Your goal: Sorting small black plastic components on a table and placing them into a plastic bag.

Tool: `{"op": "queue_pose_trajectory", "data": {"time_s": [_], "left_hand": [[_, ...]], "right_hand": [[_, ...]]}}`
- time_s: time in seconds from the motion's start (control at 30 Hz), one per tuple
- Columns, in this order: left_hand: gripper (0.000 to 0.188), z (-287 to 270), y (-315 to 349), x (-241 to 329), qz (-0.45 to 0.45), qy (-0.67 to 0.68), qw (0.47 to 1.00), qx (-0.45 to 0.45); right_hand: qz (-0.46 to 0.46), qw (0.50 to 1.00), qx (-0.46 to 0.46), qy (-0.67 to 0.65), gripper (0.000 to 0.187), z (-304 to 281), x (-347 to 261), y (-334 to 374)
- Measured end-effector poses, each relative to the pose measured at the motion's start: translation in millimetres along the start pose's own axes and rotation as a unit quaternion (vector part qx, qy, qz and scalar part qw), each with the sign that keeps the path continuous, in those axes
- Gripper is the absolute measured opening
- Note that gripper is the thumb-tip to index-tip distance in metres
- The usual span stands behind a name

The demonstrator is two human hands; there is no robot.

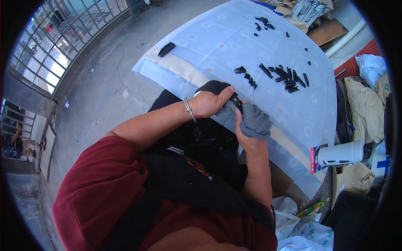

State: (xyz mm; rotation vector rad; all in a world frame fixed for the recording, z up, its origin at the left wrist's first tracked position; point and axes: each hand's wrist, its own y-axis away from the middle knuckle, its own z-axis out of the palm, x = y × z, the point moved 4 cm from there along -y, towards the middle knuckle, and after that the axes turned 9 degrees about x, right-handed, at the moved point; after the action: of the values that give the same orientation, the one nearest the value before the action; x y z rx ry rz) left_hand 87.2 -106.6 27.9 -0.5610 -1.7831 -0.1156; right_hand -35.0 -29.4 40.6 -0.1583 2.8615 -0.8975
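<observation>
Both my hands meet over the near edge of a table (201, 46) covered with a pale floral cloth. Between them is a small black plastic part (237, 101) with holes or notches along it. My left hand (209, 101), partly covered in black and grey, has its thumb pressed on the part's upper end. The part's lower end is gripped by my right hand (254, 119), in a grey dotted glove that leaves the thumb bare. My fingers hide much of the part. Beyond lies a pile of black plastic pieces (284, 74), with a few loose ones (240, 70) beside it.
A larger black piece (166, 49) lies at the table's left; more small pieces (264, 23) sit at the far side. A white cylinder (341, 154) and red card stand at the right edge. Paper sacks (362, 108) and plastic bags (312, 234) crowd the right side.
</observation>
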Motion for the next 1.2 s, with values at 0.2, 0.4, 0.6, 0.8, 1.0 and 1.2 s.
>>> {"op": "queue_pose_trajectory", "data": {"time_s": [0.2, 0.4, 0.6, 0.8, 1.0, 1.2], "left_hand": [[0.031, 13.5, 2.3, 14.3, 0.139, -0.098, 0.984, 0.048], [0.033, 7.9, 1.1, -5.1, 0.149, -0.145, 0.978, -0.032], [0.039, -9.6, -31.1, -2.8, 0.153, -0.37, 0.914, -0.065], [0.02, 12.4, -94.8, -23.2, 0.198, -0.396, 0.893, 0.081], [0.018, 25.3, -98.3, -34.5, 0.27, -0.419, 0.867, 0.024], [0.014, 9.6, -72.9, -28.1, 0.222, -0.349, 0.91, 0.038]], "right_hand": [[-0.035, 0.989, 0.127, 0.073, 0.018, 8.4, -8.3, 4.4], [-0.044, 0.991, -0.033, -0.123, 0.033, 4.0, -0.2, 2.0], [0.238, 0.97, -0.036, 0.024, 0.045, 5.0, 134.1, -27.1], [0.214, 0.971, 0.009, 0.104, 0.047, 61.0, 207.7, -85.2], [0.162, 0.977, -0.126, 0.06, 0.04, 57.9, 138.8, -83.9], [0.108, 0.982, 0.131, 0.077, 0.027, 1.9, 123.3, -32.9]]}}
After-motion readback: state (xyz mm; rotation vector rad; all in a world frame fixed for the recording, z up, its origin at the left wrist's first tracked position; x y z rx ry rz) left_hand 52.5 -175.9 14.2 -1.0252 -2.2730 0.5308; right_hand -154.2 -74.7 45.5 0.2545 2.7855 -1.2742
